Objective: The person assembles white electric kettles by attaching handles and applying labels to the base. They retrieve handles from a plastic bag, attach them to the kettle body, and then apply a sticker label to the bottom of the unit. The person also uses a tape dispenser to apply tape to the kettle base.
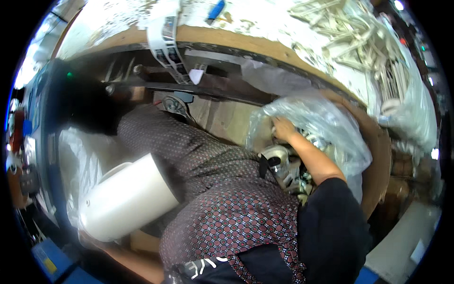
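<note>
A white cylinder (127,201) with a small hole near its lower end lies tilted across the lower left, its wider end toward my lap. My left hand (89,240) holds it from beneath at the far end; most of its fingers are hidden behind it. My right hand (283,129) is inside a clear plastic bag (347,137) at the right, fingers curled down among the parts there. What those fingers grip, if anything, I cannot make out. Several shiny round metal and pale parts (279,158) lie in the bag below my right forearm.
The bag is in a cardboard box (380,156). Beyond it runs a worn white workbench (255,31), with a strip of labels (163,40) hanging over its edge, a blue-handled tool (216,10), and a heap of cream-coloured plastic pieces (352,40). Patterned fabric (227,203) covers my lap.
</note>
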